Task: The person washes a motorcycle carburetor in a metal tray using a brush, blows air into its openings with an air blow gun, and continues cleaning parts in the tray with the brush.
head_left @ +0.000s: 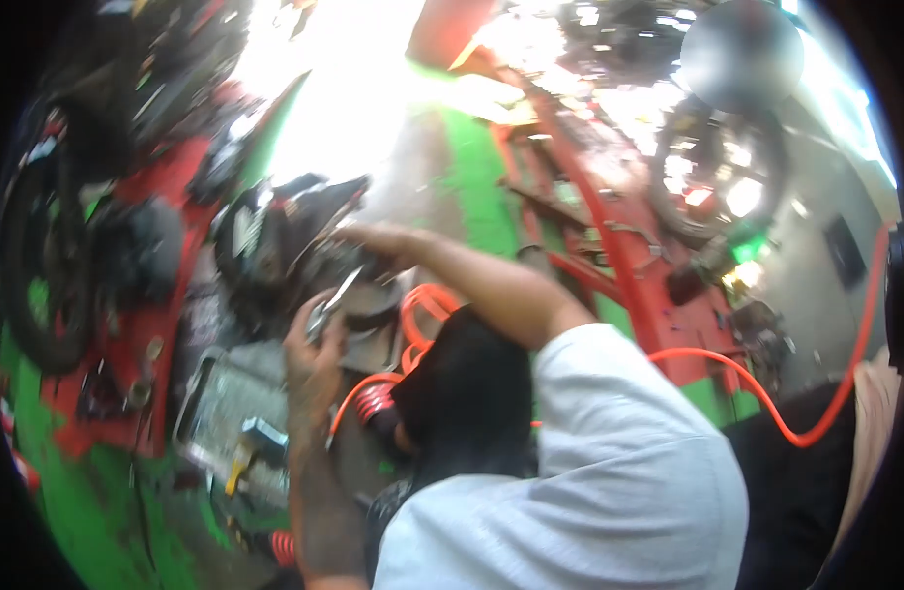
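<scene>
Head view | left hand [316, 332]: closed round shiny metal tool [347, 287] | right hand [378, 241]: at dark machinery [265, 236], blurred, cannot tell grip | orange hose [427, 303] near

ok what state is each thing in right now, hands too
left hand: closed around a shiny metal tool
right hand: at the dark machinery, grip too blurred to tell
orange hose: partly looped, partly trailing right
tray: holding items
left-side wheel: upright
right-side wheel: blurred, lean unclear
</scene>
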Demonstrator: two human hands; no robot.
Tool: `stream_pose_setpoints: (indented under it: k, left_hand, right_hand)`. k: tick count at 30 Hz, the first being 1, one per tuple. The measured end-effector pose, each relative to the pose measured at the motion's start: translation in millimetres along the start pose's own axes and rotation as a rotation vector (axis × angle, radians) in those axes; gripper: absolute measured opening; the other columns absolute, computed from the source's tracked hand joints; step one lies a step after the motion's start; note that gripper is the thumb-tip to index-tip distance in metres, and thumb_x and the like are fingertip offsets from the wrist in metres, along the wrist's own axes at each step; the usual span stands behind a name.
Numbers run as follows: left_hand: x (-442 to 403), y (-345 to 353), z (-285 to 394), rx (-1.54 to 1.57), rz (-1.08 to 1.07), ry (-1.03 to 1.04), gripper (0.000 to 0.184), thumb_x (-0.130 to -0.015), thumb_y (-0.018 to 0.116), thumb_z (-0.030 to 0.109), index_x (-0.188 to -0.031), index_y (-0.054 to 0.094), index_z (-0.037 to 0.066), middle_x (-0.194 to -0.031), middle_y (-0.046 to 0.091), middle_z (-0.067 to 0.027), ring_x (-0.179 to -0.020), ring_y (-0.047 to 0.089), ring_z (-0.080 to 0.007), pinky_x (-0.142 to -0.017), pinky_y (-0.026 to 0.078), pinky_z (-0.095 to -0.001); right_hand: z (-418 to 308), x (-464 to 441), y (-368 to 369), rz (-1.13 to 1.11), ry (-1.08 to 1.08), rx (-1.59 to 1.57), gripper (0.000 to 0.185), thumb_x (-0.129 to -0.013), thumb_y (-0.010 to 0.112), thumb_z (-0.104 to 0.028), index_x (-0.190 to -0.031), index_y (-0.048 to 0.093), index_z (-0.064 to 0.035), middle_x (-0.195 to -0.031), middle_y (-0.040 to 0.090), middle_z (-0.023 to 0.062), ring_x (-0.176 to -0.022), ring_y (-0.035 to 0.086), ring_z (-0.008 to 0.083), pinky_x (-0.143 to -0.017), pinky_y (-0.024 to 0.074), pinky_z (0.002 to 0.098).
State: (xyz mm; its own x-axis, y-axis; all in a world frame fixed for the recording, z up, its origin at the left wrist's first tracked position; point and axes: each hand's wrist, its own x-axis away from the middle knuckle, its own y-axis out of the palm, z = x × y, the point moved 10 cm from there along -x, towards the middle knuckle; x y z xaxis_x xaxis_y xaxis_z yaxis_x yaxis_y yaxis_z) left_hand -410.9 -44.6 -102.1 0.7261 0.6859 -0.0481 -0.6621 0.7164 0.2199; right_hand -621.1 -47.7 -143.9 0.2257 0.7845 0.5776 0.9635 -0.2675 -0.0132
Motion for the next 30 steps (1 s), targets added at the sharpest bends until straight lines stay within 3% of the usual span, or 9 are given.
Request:
stream_pose_setpoints:
  k: [6, 13, 18, 20, 22, 23, 26, 28, 30]
  left_hand:
    - [2.7, -3.5, -2.5, -0.054, -0.121, 0.013, 0.028, -0.107, 0.058, 0.012, -0.134, 0.061, 0.006, -0.083, 0.055, 0.0037, -0.073, 0.05, -0.0054, -0.064, 0.041, -0.0221]
    - [-31.7, -3.3, 25.4, -0.012, -0.005, 0.099, 0.033, -0.106, 0.059, 0.01, -0.139, 0.06, 0.009, -0.093, 0.057, 0.004, -0.074, 0.048, -0.0037, -0.065, 0.043, -0.0203]
    - [-40.9, -8.7, 52.6, 0.034, 0.093, 0.275, 0.038, -0.105, 0.06, 0.008, -0.143, 0.058, 0.008, -0.101, 0.061, 0.001, -0.076, 0.049, -0.0039, -0.066, 0.042, -0.0198]
    - [-63.3, -0.8, 26.8, 0.052, -0.116, 0.141, 0.037, -0.104, 0.06, 0.009, -0.141, 0.059, 0.005, -0.097, 0.062, -0.0007, -0.075, 0.049, -0.0047, -0.065, 0.042, -0.0213]
    - [-74.6, 4.8, 29.6, 0.015, -0.134, 0.238, 0.036, -0.104, 0.061, 0.009, -0.14, 0.06, 0.003, -0.091, 0.062, -0.0005, -0.072, 0.049, -0.0055, -0.062, 0.042, -0.023]
    - [-77.2, -1.7, 33.7, 0.04, -0.04, 0.229, 0.036, -0.103, 0.061, 0.009, -0.139, 0.06, 0.002, -0.092, 0.062, -0.0005, -0.071, 0.05, -0.0061, -0.062, 0.042, -0.0232]
    - [-82.1, -12.2, 38.5, 0.037, 0.045, 0.238, 0.036, -0.102, 0.063, 0.009, -0.138, 0.061, 0.002, -0.093, 0.065, -0.0011, -0.071, 0.053, -0.0071, -0.062, 0.043, -0.0234]
    - [-79.4, 6.1, 43.3, 0.063, -0.209, 0.189, 0.036, -0.102, 0.064, 0.009, -0.137, 0.062, 0.002, -0.094, 0.066, -0.0016, -0.072, 0.054, -0.0076, -0.062, 0.044, -0.0236]
    - [-81.0, 0.3, 42.3, 0.053, -0.124, 0.181, 0.036, -0.102, 0.064, 0.009, -0.137, 0.062, 0.002, -0.094, 0.066, -0.0016, -0.072, 0.055, -0.0076, -0.063, 0.044, -0.0237]
  right_hand:
    - [-2.1, -22.4, -9.1, 0.157, -0.075, -0.196, 0.035, -0.098, 0.062, -0.043, -0.114, 0.067, -0.013, -0.08, 0.068, 0.0044, -0.072, 0.067, 0.0191, -0.068, 0.0584, 0.0404]
    - [-53.4, -27.3, -11.8, 0.058, -0.421, -0.433, 0.03, -0.1, 0.066, -0.038, -0.11, 0.068, -0.0097, -0.093, 0.069, 0.0051, -0.08, 0.067, 0.0149, -0.066, 0.0562, 0.0314]
    - [-71.5, 16.9, -28.4, 0.278, -0.478, -0.379, 0.041, -0.103, 0.059, -0.038, -0.124, 0.068, -0.0041, -0.109, 0.07, 0.0087, -0.096, 0.066, 0.0185, -0.089, 0.0524, 0.0361]
    - [-93.6, 82.8, -20.3, 0.546, -0.96, -0.195, 0.04, -0.103, 0.057, -0.046, -0.106, 0.071, -0.0089, -0.092, 0.074, 0.0069, -0.08, 0.071, 0.0176, -0.069, 0.0561, 0.035]
    - [-79.9, 32.1, -59.7, 0.498, -0.794, -0.197, 0.038, -0.101, 0.062, -0.045, -0.11, 0.069, -0.0082, -0.093, 0.073, 0.0063, -0.079, 0.071, 0.0181, -0.068, 0.0581, 0.0355]
    - [-62.2, 24.9, -58.6, 0.488, -0.609, -0.586, 0.037, -0.099, 0.067, -0.042, -0.116, 0.066, -0.009, -0.094, 0.072, 0.0053, -0.08, 0.071, 0.0185, -0.066, 0.0596, 0.0366]
    - [-85.7, 42.4, -61.7, 0.54, -0.864, -0.285, 0.032, -0.098, 0.07, -0.041, -0.117, 0.066, -0.0146, -0.096, 0.071, 0.0045, -0.081, 0.07, 0.0184, -0.063, 0.0589, 0.0369]
    - [-76.7, 36.7, -66.4, 0.48, -0.749, -0.446, 0.032, -0.098, 0.071, -0.041, -0.116, 0.066, -0.0148, -0.097, 0.072, 0.0052, -0.081, 0.07, 0.0187, -0.063, 0.0585, 0.0368]
    - [-66.7, 26.6, -67.4, 0.41, -0.632, -0.599, 0.032, -0.097, 0.072, -0.042, -0.114, 0.067, -0.015, -0.098, 0.072, 0.0059, -0.081, 0.07, 0.019, -0.063, 0.0582, 0.0366]
